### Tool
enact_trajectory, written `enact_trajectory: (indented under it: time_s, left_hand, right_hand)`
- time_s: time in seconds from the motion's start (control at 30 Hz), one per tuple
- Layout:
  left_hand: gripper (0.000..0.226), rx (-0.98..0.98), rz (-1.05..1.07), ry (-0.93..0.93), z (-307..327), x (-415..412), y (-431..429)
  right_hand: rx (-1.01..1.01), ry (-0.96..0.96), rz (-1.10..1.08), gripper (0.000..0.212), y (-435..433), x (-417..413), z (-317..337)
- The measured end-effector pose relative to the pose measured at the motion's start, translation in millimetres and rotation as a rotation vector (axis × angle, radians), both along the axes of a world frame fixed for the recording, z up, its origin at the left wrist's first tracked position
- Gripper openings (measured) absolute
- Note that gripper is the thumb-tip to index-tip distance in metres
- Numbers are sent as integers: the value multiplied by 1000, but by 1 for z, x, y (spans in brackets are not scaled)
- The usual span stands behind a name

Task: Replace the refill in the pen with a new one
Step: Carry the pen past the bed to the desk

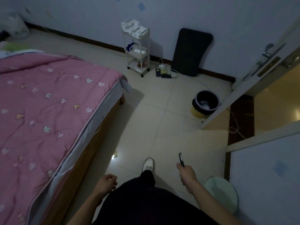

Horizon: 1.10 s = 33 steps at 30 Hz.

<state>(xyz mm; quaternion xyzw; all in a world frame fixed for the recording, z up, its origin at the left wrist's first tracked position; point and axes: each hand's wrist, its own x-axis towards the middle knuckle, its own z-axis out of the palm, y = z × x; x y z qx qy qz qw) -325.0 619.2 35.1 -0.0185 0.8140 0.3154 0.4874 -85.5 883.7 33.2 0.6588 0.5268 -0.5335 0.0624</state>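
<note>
1. Right hand (pixel 186 173) closed tight round the low end of a dark pen (pixel 181 159), held out over the floor (pixel 170 127) on the right side.
2. Top half of the pen sticking up and forward out of the fist; bottom half hidden inside. Too dim and too small to tell if a refill is in it.
3. Left hand (pixel 106 182) hanging by the leg, fingers loosely bent, holding nothing. Fingertips tucked under and hard to see.
4. Both arms cut off by the bottom edge. Between them, a dark trouser leg and one white shoe (pixel 148 164) on the tiles.
5. Round bin (pixel 205 103) with a dark bag inside, standing by the open door (pixel 259 70), well ahead of the pen. Something pale at its bottom, not clear what.
6. White cart (pixel 138 47) with three shelves by the far wall: white stuff on top, a blue and white thing in the middle, something reddish at the bottom.
7. Just beside the cart, chargers and wires (pixel 164 71) on the floor, and a dark pad (pixel 192 51) leaning on the wall.
8. Bed with a pink quilt (pixel 48 111) filling the left side, cut off by the left edge.
9. Pale green round thing (pixel 222 192) low on the right, partly behind the right arm.
</note>
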Motion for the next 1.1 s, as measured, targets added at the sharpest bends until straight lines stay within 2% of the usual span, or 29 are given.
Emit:
enact_trajectory:
  time_s: [0.3,0.43,0.63,0.77,1.1]
  left_hand:
    - [18,28,-1,24,1,-121,160]
    - [16,50,-24,25,6,-157,235]
    - [16,89,-11,16,7,-194,336]
    - [16,99,63,0,9,-213,392]
    - [18,48,340,0,21,-265,466]
  right_hand:
    - [22,-80,45,36,136,-72,-2]
    - [38,-194,193,40,185,-80,-6]
    - [-14,-199,142,37,277,-101,-14]
    - [-56,-144,132,36,354,-139,-19]
    - [-40,-98,430,26,526,-306,-4]
